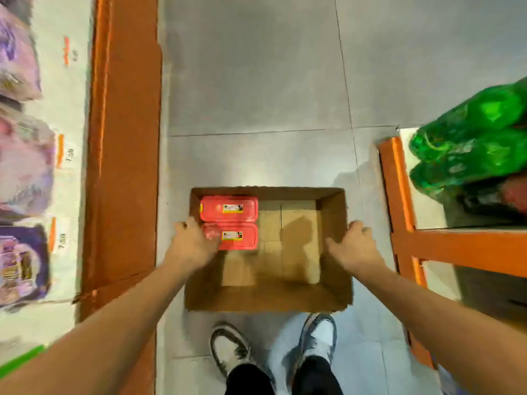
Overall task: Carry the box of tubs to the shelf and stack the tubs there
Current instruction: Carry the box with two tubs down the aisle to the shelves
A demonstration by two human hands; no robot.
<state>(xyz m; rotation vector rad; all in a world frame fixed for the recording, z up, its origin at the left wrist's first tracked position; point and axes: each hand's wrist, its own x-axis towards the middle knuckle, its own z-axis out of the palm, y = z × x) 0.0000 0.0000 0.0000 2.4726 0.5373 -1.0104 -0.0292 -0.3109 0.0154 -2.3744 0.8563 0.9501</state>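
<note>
Open cardboard box [268,295] above grey tiled floor [256,81], between two orange-framed shelves: left shelf [122,138], right shelf [399,195]. Left hand [191,246] grips the box's left wall, thumb inside, partly covering the nearer tub. Right hand [355,246] grips the right wall, fingers curled over the rim. Two red tubs [229,220] lie side by side in the box's far left corner, touching, each with a small label on the lid. Rest of the box bottom is bare. Purple packs [22,260] on left shelf; green bottles [470,143] on right. Two sneakers [273,346] below the box's near edge.
</note>
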